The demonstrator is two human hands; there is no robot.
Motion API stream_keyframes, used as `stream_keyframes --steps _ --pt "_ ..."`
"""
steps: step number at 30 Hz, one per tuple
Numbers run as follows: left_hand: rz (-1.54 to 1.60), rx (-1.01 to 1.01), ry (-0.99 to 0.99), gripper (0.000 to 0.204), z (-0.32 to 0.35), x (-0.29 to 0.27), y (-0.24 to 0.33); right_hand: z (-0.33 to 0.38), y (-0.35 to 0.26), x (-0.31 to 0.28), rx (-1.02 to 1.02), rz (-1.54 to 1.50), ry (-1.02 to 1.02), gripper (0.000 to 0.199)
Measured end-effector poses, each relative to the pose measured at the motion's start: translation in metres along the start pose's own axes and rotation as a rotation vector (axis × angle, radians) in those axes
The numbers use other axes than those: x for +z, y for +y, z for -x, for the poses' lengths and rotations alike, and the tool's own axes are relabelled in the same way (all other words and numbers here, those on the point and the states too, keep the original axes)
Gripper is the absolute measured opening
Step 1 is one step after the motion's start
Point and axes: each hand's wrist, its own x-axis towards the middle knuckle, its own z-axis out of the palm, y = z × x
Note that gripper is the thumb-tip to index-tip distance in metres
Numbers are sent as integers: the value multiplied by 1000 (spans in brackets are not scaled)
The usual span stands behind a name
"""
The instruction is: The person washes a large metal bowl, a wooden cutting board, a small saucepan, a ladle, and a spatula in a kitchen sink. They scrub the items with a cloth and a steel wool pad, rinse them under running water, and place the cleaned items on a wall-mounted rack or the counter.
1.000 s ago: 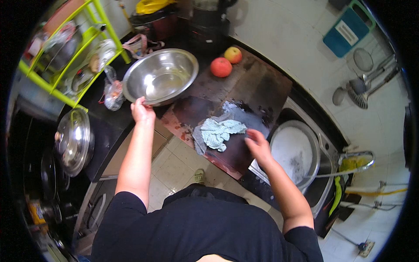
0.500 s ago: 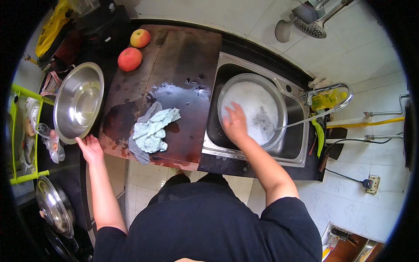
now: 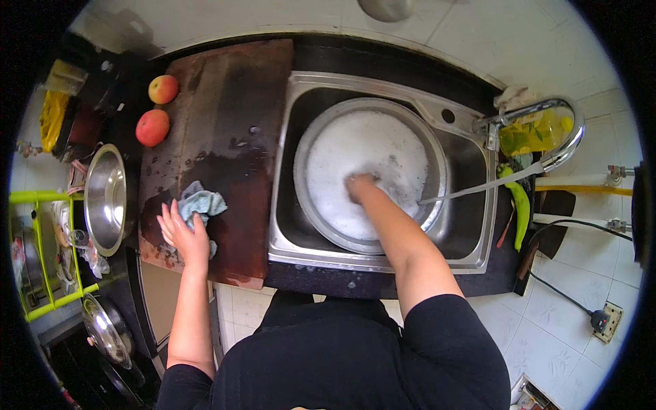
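Observation:
Sudsy white foam (image 3: 348, 147) fills a round metal basin (image 3: 305, 179) set in the steel sink (image 3: 459, 225). My right hand (image 3: 361, 186) dips into that foam near the middle, its fingers blurred and partly hidden. On the brown board (image 3: 239, 102) lies a crumpled light-blue and grey cloth (image 3: 205, 203). My left hand (image 3: 186, 236) is at the cloth's left side with fingers spread. Its thumb reaches the cloth or hovers just over it; I cannot tell which. A stream from the curved faucet (image 3: 570, 147) runs into the basin.
Two apples (image 3: 152, 128) sit by the board's far left edge. Left of the board stands an empty steel bowl (image 3: 106, 205), near a green rack (image 3: 51, 304) and a lidded pot (image 3: 106, 335). A green pepper-like vegetable (image 3: 521, 212) lies right of the sink.
My left hand has moved right, from beside the steel bowl to the cloth. The right hand has gone lower into the foam. The view has shifted toward the sink.

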Motion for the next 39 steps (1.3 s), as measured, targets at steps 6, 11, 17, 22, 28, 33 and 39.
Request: stream_keyframes --steps 6,11,17,22,28,33,39 --pt "680 527 -224 36 30 -13 136 15 -15 49 -249 -1204 679 37" --pt "567 1 -491 48 73 68 179 55 -7 47 -376 -877 330 38" --pt "567 -88 -688 35 45 91 186 107 55 47 -57 -550 103 36" --pt "589 -208 -715 32 44 82 187 173 105 1 324 -507 726 44" --pt "723 -215 -669 27 36 57 203 98 198 77 557 -1266 761 68" --pt "517 -41 -679 22 9 36 225 97 177 80 578 -1550 440 71" --pt "665 -160 -858 21 -4 19 234 89 179 87 492 -1453 405 71"
